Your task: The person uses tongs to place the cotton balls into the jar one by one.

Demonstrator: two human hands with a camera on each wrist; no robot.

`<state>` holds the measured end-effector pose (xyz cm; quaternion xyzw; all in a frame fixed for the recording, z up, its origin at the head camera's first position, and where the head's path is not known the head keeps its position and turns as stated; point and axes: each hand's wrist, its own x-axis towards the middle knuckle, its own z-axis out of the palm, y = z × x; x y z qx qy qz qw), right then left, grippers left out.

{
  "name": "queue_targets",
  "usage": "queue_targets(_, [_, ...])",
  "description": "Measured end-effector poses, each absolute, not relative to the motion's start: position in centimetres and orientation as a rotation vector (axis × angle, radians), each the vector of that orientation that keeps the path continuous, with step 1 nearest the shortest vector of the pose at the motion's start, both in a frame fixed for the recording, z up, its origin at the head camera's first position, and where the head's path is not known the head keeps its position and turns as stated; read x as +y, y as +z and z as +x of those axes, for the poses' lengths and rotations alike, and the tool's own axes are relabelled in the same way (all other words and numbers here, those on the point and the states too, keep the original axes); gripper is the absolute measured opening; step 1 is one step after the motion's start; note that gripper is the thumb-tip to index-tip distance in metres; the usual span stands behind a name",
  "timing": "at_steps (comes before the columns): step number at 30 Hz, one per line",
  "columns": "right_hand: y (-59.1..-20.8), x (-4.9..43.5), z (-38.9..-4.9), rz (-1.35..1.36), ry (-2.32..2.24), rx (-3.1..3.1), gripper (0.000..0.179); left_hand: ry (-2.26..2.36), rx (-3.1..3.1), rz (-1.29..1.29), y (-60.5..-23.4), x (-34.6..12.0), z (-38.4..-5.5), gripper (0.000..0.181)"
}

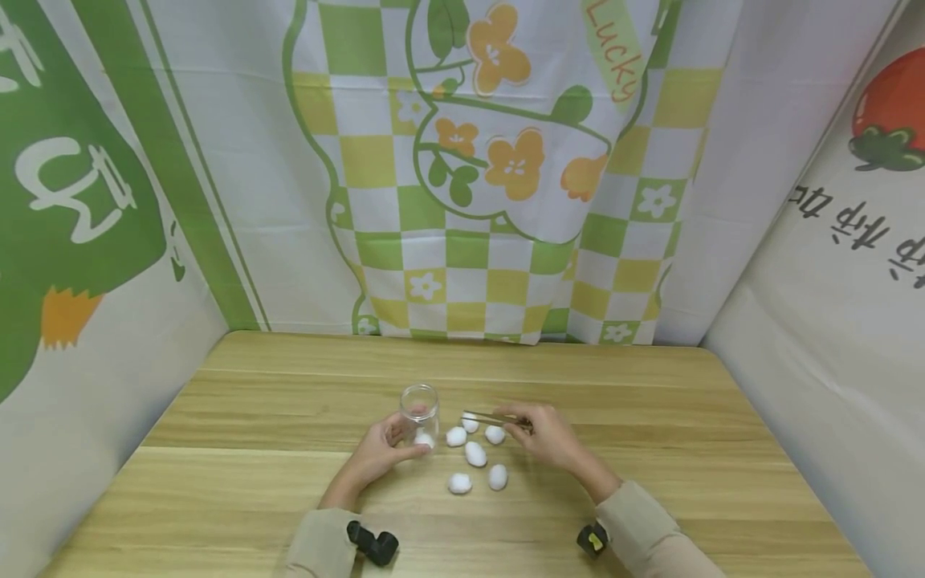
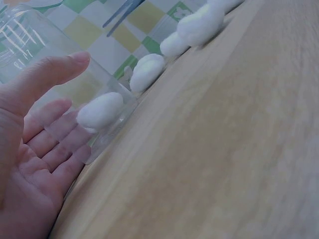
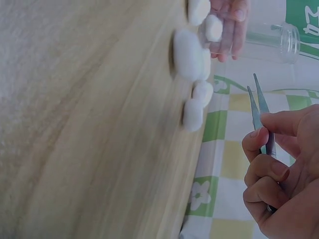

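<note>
Six white balls [image 1: 475,454]: on the surface, right of our jar [image 1: 421,408]
Tweezers [image 3: 270,144]: in our right grip [image 1: 547,435], empty tips apart above the balls, pointing left
Left grip [image 1: 377,454]: holds the jar

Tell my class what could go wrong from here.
The loose cotton balls lie close together, so reaching for one may nudge another.
The tweezers in the right grip have nothing between their tips; a weak pinch might drop a ball.
The clear jar stands upright in the left grip; a careless jerk could tip it.
</note>
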<state>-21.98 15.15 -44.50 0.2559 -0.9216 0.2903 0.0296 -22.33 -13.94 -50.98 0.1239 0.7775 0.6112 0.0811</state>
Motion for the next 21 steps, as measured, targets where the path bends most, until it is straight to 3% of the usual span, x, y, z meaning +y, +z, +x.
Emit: queue_targets(21, [-45.7,14.8,-23.4,0.558,0.895,-2.939,0.025,1.833,2.294,0.319,-51.0,-13.8,-22.4,0.062])
